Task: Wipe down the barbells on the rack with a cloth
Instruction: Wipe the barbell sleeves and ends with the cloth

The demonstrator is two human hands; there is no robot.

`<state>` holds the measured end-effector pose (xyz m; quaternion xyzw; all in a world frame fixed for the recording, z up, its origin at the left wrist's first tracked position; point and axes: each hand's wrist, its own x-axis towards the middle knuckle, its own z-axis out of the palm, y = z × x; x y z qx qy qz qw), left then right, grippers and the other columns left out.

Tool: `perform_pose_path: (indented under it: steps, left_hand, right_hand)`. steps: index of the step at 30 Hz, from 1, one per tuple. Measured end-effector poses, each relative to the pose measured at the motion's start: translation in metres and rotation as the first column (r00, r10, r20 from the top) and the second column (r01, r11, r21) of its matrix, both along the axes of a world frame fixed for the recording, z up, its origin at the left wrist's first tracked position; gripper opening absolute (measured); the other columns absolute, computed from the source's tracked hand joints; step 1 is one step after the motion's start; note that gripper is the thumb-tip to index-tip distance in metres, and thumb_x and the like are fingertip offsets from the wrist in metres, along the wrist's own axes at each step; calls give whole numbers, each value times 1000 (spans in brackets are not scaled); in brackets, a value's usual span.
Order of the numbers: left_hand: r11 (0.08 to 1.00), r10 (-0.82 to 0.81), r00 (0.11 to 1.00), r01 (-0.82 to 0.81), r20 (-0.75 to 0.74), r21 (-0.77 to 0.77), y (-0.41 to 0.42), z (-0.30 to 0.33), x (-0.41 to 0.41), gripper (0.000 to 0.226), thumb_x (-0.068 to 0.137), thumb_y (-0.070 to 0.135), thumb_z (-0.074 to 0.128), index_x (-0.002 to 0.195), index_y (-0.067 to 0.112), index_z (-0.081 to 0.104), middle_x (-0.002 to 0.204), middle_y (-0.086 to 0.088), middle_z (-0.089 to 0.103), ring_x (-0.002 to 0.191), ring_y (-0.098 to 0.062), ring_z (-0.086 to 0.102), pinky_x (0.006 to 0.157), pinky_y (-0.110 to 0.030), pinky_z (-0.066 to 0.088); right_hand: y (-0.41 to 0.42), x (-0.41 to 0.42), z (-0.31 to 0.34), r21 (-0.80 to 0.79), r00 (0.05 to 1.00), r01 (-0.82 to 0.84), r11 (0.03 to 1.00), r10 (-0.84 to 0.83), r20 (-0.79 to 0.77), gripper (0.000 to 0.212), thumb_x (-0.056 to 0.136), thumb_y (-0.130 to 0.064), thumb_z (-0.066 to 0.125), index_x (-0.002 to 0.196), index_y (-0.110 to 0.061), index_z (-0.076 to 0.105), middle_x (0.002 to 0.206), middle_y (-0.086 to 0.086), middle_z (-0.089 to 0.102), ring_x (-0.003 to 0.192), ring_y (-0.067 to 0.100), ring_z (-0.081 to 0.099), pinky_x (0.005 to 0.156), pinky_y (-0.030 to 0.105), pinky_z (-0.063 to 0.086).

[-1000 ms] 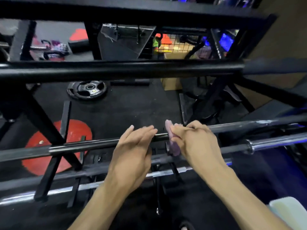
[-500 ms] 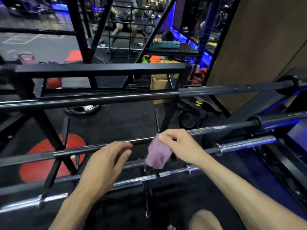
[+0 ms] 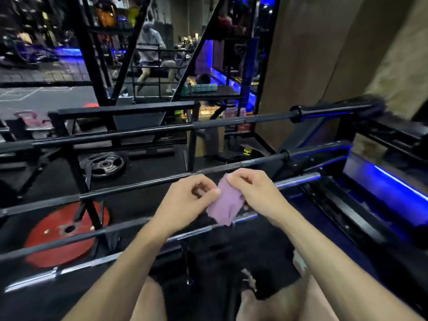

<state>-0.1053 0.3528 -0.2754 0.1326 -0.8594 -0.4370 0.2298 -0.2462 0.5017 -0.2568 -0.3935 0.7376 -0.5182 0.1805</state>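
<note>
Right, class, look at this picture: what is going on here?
A person stands over a rack of barbells in a gym. Both hands hold a small purple cloth above the bars: the right hand grips its top edge, the left hand pinches its side. The cloth touches no bar right now.

I was looking at a gym: barbells lay across a black rack, with a red weight plate at 8 o'clock.
</note>
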Motion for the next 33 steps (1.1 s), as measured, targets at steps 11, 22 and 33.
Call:
perform_pose_path:
  steps: [11, 22, 33]
  left_hand:
    - [976, -168, 986, 164, 17, 146, 89, -3, -44, 12, 94, 23, 74, 88, 14, 68, 87, 7, 71, 77, -4, 62, 73, -18, 46]
    - [943, 0, 999, 10, -32, 334, 53, -76, -145, 17, 96, 19, 71, 85, 9, 64, 67, 11, 63, 63, -4, 55, 62, -22, 44]
    - [911, 178, 980, -130, 88, -392, -108, -104, -254, 21, 94, 21, 70, 115, 21, 69, 106, 8, 71, 96, -10, 67, 88, -29, 52]
  right_hand:
    - [97, -24, -11, -116, 955, 13, 993, 22, 297, 36, 99, -43, 65, 87, -10, 74, 79, 14, 65, 73, 20, 58, 64, 33, 43]
    - [47, -100, -104, -169, 786, 124, 978, 7, 618, 34, 92, -31, 71, 120, -12, 73, 110, 13, 77, 108, 31, 73, 95, 41, 58]
    - [-76, -228, -193, -147, 861, 398, 906, -313, 401, 21, 94, -20, 74, 85, -3, 64, 73, -4, 63, 68, 6, 53, 64, 27, 44]
